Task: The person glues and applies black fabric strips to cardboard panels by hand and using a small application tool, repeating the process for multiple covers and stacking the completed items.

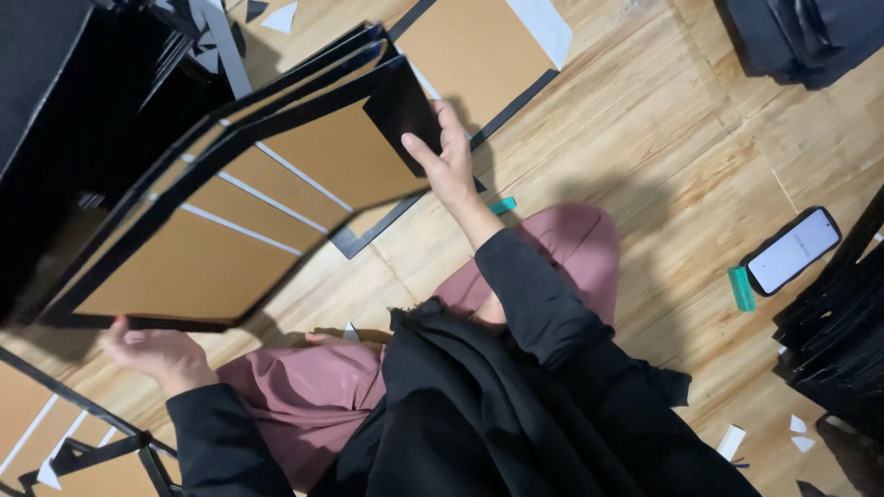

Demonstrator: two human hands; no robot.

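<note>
A stack of flat brown cardboard panels (230, 230) with black borders and thin white strips is lifted off the wooden floor and tilted. My right hand (447, 156) grips its black corner flap at the upper right, thumb on the front. My left hand (152, 352) holds the stack's lower left edge from beneath. Both sleeves are black, and my pink-clad knees (571, 239) lie under the panels.
Another brown panel (470, 46) lies flat on the floor beyond. Black boxes (55, 101) stand at the left, and a black stack (838, 340) at the right. A phone (792, 250) with a lit screen, a green block (741, 288), a teal piece (502, 205) and white scraps (732, 440) lie around.
</note>
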